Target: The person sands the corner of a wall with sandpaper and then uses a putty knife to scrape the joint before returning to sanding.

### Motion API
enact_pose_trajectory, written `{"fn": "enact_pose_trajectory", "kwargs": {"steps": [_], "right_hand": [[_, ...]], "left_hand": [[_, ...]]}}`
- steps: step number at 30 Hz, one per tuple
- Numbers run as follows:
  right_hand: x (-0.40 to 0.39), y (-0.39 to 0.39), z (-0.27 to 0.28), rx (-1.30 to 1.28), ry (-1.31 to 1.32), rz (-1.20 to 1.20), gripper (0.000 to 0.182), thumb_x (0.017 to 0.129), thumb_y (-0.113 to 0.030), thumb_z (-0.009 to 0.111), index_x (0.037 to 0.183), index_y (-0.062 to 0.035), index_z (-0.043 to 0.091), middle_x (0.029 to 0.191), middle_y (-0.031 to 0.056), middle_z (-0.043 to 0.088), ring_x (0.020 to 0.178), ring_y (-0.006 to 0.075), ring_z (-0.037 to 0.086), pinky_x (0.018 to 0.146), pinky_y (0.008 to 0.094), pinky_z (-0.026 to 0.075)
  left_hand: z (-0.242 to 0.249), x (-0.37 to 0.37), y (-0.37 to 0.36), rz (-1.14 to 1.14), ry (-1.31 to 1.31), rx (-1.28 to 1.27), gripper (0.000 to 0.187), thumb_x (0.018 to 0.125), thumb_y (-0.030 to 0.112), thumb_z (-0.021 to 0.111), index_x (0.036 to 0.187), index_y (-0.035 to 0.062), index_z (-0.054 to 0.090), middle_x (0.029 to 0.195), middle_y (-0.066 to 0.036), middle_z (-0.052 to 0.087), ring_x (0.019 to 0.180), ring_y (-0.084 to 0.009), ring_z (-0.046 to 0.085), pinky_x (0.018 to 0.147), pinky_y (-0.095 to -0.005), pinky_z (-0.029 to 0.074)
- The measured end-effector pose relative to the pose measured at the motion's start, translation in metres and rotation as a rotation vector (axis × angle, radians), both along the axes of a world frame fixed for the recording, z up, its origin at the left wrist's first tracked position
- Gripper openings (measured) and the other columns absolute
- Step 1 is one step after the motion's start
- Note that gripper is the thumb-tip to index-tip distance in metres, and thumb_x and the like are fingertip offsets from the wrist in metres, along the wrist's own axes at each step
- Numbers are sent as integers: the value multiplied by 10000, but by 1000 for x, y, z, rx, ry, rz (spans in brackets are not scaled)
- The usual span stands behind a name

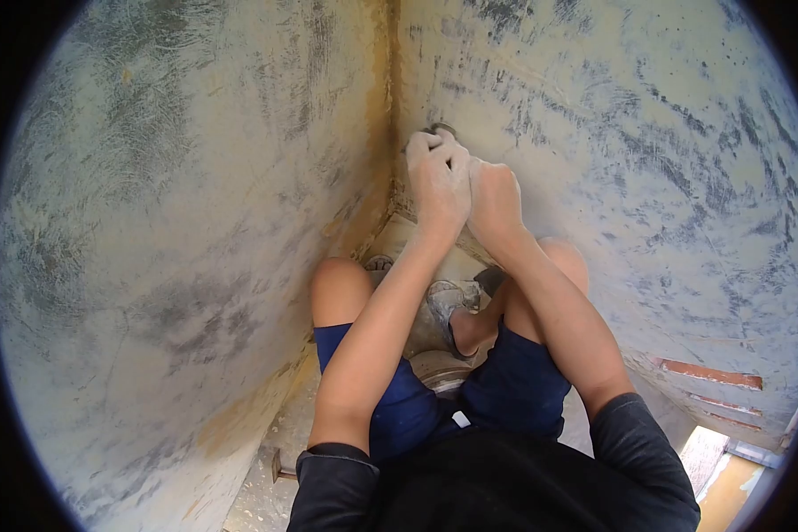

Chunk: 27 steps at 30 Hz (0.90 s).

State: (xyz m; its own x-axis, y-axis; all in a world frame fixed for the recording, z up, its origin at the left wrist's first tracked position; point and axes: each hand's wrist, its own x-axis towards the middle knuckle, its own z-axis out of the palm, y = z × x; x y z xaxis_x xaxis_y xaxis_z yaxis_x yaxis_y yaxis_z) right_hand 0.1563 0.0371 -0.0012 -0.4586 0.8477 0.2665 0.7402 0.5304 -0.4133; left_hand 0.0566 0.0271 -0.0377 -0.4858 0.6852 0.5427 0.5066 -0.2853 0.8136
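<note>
Both hands are together at the right-hand wall, close to the inner corner. My left hand is dusted with pale powder, its fingers curled round a small dark object with a curved edge. Most of that object is hidden by the fingers, so its kind does not show. Pressed beside it, slightly lower and to the right, is my right hand. Its fingers are closed and turned away, and what they hold cannot be seen. The wall around the hands is cream with dark scuffed patches.
A second scuffed wall rises on the left and meets the other at a brownish corner seam. My knees and dusty shoes are between the walls. Reddish slots mark the right wall low down, near a bright opening.
</note>
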Motion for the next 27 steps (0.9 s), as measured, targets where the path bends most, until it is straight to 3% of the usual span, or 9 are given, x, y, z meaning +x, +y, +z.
{"fn": "enact_pose_trajectory", "kwargs": {"steps": [2, 7, 9, 12, 14, 19, 22, 27], "right_hand": [[-11, 8, -5, 77, 102, -4, 105, 843, -83, 689, 883, 12, 714, 794, 250, 715, 769, 449, 716, 714, 499, 573], [-5, 2, -9, 23, 74, -11, 88, 817, -67, 706, 855, 12, 707, 795, 269, 708, 774, 458, 713, 721, 504, 573], [0, -3, -9, 19, 37, -9, 83, 811, -63, 709, 846, 12, 704, 797, 275, 706, 781, 460, 713, 725, 508, 572], [0, -3, -4, -62, 17, -35, 84, 813, -59, 704, 850, 17, 704, 804, 279, 705, 789, 465, 712, 728, 511, 572], [-7, 6, -9, 39, 82, -3, 83, 815, -60, 704, 851, 14, 706, 794, 275, 704, 781, 460, 714, 727, 511, 572], [-4, 1, -6, 19, 55, -6, 88, 829, -68, 693, 863, 12, 710, 796, 268, 706, 782, 445, 717, 726, 517, 568], [6, -12, 13, -2, 90, -9, 96, 840, -73, 686, 875, 13, 710, 805, 263, 709, 792, 438, 718, 725, 520, 565], [-7, 5, 1, 59, 113, -35, 115, 843, -80, 691, 905, 14, 710, 818, 260, 714, 789, 439, 718, 713, 516, 567]], "left_hand": [[8, -10, 10, 50, -10, 12, 181, 921, 77, 661, 864, -87, 713, 940, -187, 588, 924, -333, 606, 837, -419, 487], [12, -6, 4, 106, -8, -66, 165, 909, 73, 664, 866, -77, 719, 916, -189, 595, 944, -337, 622, 859, -428, 494], [3, 1, -4, -66, -115, -64, 222, 918, 133, 654, 884, -80, 708, 943, -207, 579, 940, -376, 564, 858, -476, 450], [2, 1, -1, -12, -115, -95, 187, 904, 99, 667, 876, -71, 740, 922, -204, 622, 949, -357, 631, 881, -434, 501], [5, -6, 7, 38, -103, -70, 182, 903, 96, 667, 879, -67, 745, 930, -202, 628, 945, -356, 629, 882, -434, 501], [8, -3, 4, 108, -50, -77, 174, 897, 86, 669, 874, -70, 742, 956, -202, 628, 937, -349, 620, 883, -438, 499], [16, 4, -4, -24, -33, 23, 189, 900, 91, 667, 881, -82, 740, 959, -200, 618, 941, -350, 612, 875, -442, 495], [18, -9, 9, 89, -29, 28, 188, 919, 88, 666, 883, -84, 736, 953, -179, 604, 964, -338, 620, 875, -423, 490]]}}
